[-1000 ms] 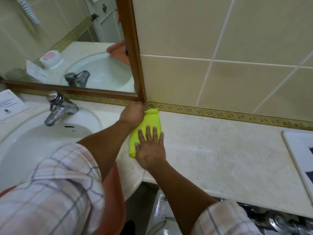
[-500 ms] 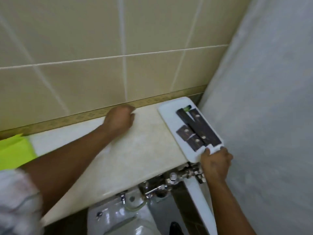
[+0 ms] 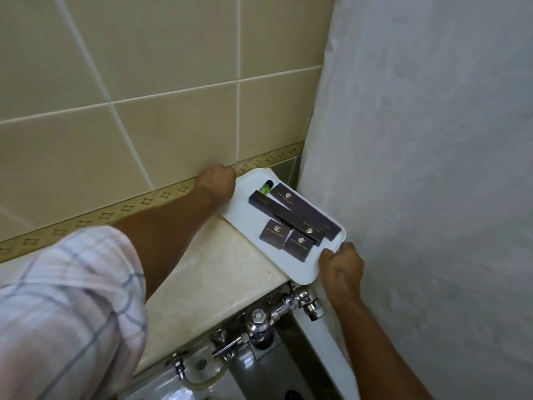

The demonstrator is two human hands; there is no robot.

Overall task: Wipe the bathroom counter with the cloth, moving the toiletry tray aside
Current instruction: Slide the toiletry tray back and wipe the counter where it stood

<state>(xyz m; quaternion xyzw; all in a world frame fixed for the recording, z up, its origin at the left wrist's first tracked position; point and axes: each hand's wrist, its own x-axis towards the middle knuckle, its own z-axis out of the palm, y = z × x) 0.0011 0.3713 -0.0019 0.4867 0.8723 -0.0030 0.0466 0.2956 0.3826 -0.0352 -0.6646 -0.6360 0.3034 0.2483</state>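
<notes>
A white toiletry tray (image 3: 245,217) lies at the right end of the beige marble counter (image 3: 207,272), against the white wall. It carries several dark boxes (image 3: 291,215) and a small green bottle (image 3: 266,187). My left hand (image 3: 217,180) grips the tray's far left corner by the tiled wall. My right hand (image 3: 340,268) holds its near right corner, which overhangs the counter's front edge. The yellow cloth is out of view.
A rough white wall (image 3: 432,168) stands just right of the tray. Below the counter's front edge are chrome pipe fittings (image 3: 277,310) and a toilet cistern top (image 3: 202,379). Beige tiles with a patterned border (image 3: 144,202) back the counter.
Both hands have left the yellow cloth by the sink and gone right to the tray. My left hand slid along the wall to the tray's far corner; the right stays on the near corner.
</notes>
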